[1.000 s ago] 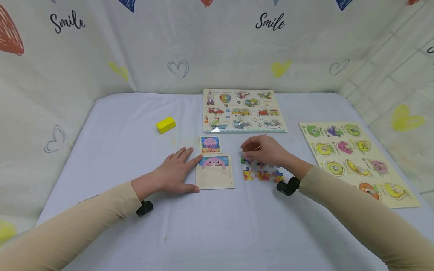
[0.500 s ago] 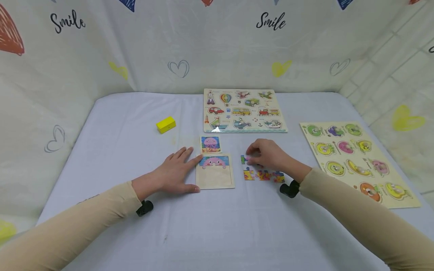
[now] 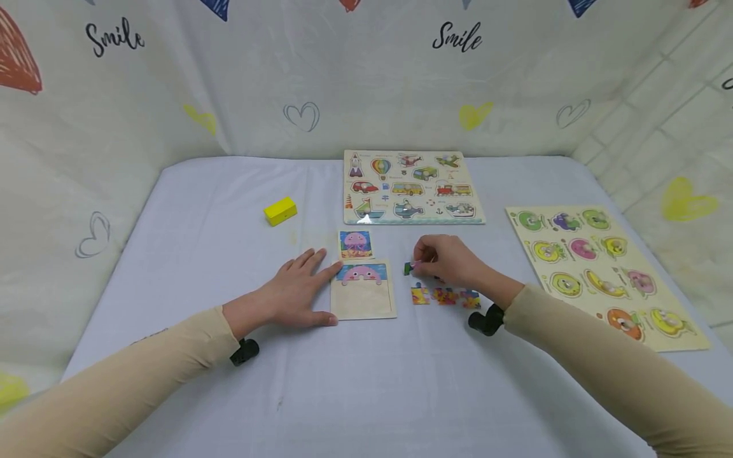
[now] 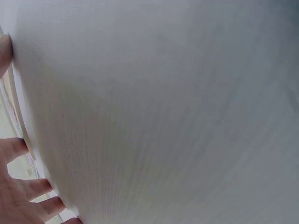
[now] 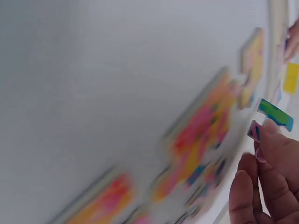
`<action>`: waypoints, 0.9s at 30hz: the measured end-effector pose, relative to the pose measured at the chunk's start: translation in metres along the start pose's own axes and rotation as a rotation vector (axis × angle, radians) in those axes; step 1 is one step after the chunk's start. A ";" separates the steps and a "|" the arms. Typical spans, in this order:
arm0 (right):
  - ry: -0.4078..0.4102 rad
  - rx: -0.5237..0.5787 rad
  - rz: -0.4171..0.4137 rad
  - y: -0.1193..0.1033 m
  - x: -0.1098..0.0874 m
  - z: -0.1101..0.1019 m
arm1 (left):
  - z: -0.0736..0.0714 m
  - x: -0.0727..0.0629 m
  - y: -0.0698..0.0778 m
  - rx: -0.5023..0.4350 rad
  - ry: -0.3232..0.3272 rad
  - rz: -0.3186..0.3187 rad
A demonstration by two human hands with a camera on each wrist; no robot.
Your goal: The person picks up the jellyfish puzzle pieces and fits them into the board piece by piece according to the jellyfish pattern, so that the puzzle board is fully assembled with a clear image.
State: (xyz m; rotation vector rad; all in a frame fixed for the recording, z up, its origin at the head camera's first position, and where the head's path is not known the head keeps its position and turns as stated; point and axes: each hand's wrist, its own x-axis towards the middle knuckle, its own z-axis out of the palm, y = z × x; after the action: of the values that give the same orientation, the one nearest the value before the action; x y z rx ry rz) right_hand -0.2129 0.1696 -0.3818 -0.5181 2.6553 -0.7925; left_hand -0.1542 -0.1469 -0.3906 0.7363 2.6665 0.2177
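White cloth covers the table (image 3: 321, 394), with the wooden tray (image 3: 363, 303) as landmark. Left of the tray, the left hand (image 3: 293, 297) lies flat, fingers extended and spread, thumb and index at its edge, apparently to steady it. A printed strip (image 3: 361, 273) fills the tray's far end; bare wood shows below. Right of the tray lies a row of loose pieces (image 3: 445, 296), seemingly spaced for easy picking. Just beyond that row, the right hand (image 3: 449, 261) pinches a green-cornered piece (image 5: 275, 114) by thumb and fingertips, presumably leaving its print readable. Directly beyond the tray, the picture card (image 3: 356, 244) faces up, likely for reference. Farther off sit the yellow block (image 3: 280, 211), leftward, and the vehicle board (image 3: 415, 202), rightward.
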 end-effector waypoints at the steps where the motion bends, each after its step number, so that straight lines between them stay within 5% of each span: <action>1: 0.003 0.030 0.001 -0.002 0.001 0.001 | 0.000 0.000 0.000 -0.001 0.001 0.001; 15: -0.094 0.359 0.113 -0.054 0.023 0.034 | -0.001 -0.003 -0.003 -0.009 0.006 0.015; 27: -0.164 0.363 0.224 -0.080 0.034 0.056 | 0.002 -0.001 -0.005 -0.001 0.012 0.019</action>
State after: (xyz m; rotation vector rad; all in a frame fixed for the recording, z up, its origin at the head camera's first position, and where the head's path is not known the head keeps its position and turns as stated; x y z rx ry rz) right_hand -0.2000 0.0668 -0.3871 -0.1782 2.2952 -1.0778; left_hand -0.1547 -0.1514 -0.3928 0.7631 2.6718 0.2286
